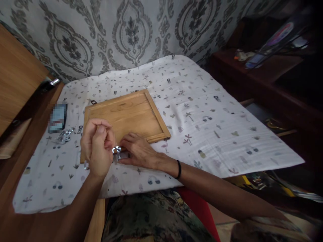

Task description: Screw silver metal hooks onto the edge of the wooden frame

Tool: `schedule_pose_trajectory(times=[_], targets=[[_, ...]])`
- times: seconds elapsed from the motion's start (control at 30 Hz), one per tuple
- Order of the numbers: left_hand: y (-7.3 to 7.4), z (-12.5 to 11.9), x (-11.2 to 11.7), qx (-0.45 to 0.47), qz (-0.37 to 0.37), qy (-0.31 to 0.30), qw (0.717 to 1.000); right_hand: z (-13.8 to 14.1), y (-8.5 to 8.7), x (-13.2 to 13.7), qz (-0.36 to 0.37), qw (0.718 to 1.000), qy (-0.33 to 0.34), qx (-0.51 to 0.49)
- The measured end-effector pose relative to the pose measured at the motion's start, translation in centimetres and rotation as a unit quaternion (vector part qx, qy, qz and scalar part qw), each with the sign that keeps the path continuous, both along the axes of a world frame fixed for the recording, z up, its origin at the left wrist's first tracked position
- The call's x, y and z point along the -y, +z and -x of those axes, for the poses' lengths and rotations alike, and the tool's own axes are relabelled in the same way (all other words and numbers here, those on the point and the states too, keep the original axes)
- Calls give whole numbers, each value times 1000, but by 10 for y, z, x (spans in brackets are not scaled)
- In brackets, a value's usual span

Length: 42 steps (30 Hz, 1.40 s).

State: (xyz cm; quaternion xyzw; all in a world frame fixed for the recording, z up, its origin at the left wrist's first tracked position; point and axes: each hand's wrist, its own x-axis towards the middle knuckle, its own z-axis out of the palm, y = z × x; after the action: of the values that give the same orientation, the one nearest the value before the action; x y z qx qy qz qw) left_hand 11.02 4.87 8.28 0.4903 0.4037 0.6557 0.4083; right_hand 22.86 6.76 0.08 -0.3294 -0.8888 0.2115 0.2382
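Observation:
A framed wooden panel [126, 112] lies flat on the patterned white cloth. At its near edge my right hand [137, 149] is closed, its thumb and fingers around a small shiny metal piece [117, 153]. My left hand [98, 144] is curled just left of that piece, over the panel's near left corner; what its fingers hold, if anything, is hidden. Another small shiny piece [86, 165] shows beside the left wrist. Several shiny metal pieces [65, 135] lie in a heap left of the panel.
A phone [57, 117] rests beyond the metal heap. The white cloth [227, 137] covers the work surface up to a patterned curtain [132, 30]. Wooden furniture [20, 74] stands at the left. On the right is a dark red surface [275, 67] with objects on it.

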Motion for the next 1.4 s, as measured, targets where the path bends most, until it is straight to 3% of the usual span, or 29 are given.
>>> schedule_pose_trajectory(times=[0.13,0.33,0.43,0.53,0.7,0.8,1.03,1.3,1.4], targets=[[1,4,-5,-25,8,-57,998,0,2,0,3,1000,-4,6],[3,31,-14,-38,63,-280,957,-1,1,1,-3,1000,-4,-3],[3,39,-18,-33,68,-333,940,-1,1,1,-4,1000,-8,-6],[4,39,-16,-49,63,-297,952,-1,0,0,-2,1000,-6,-3],[6,24,0,-121,21,-33,992,0,-2,0,-1,1000,-8,-5],[4,11,8,-60,5,30,998,0,-2,0,-1,1000,-7,0],[0,-3,2,-30,-17,31,999,-1,-1,0,8,1000,0,-5],[5,13,-11,-17,30,-121,992,-1,1,0,10,1000,-1,7],[4,16,-8,-20,25,-134,991,-1,0,0,8,1000,2,-3]])
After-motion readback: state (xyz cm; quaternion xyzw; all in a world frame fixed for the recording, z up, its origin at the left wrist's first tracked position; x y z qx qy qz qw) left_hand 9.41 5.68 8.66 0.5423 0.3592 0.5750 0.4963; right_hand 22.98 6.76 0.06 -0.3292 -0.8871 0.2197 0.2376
